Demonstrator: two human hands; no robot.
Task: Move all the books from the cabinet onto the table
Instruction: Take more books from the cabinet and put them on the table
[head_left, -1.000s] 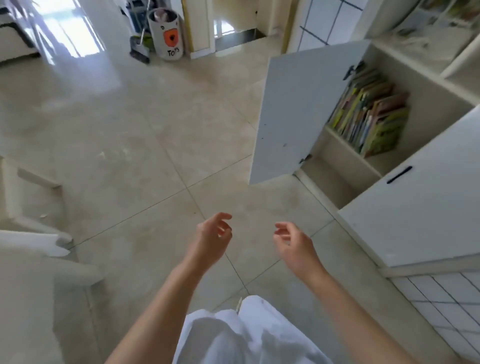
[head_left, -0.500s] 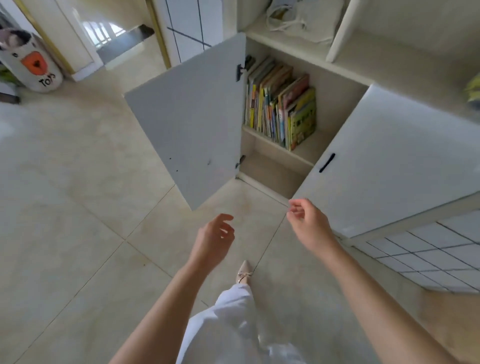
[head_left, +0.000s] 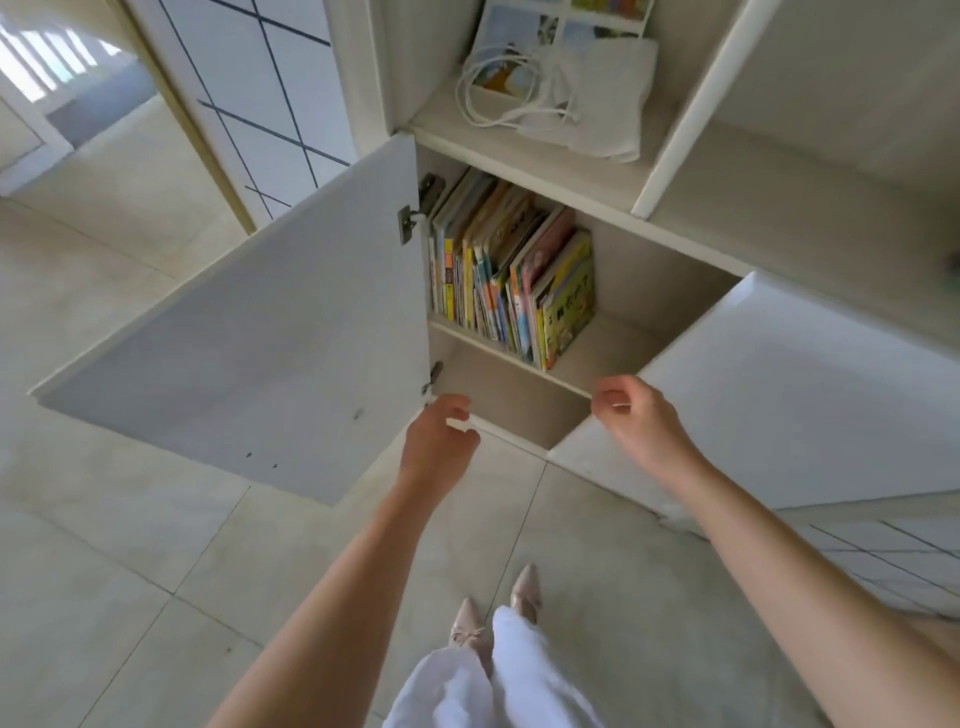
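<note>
A row of colourful children's books (head_left: 511, 275) stands upright on the upper shelf of the open white cabinet (head_left: 613, 358), packed against its left wall. My left hand (head_left: 439, 441) hovers below the shelf, near the bottom hinge of the left door, fingers loosely curled and holding nothing. My right hand (head_left: 636, 415) is at the same height just in front of the shelf's edge, to the right of the books, fingers apart and empty. Neither hand touches a book. No table is in view.
The left cabinet door (head_left: 260, 353) swings wide open over the floor; the right door (head_left: 779, 395) also stands open. On the shelf above lie a white cord (head_left: 498, 88) and a cloth bag (head_left: 602, 104). Tiled floor (head_left: 130, 571) lies behind and left, with my feet below.
The view has turned and closed in on the cabinet. Both hands have risen and reached forward toward the shelf with the books; they remain empty.
</note>
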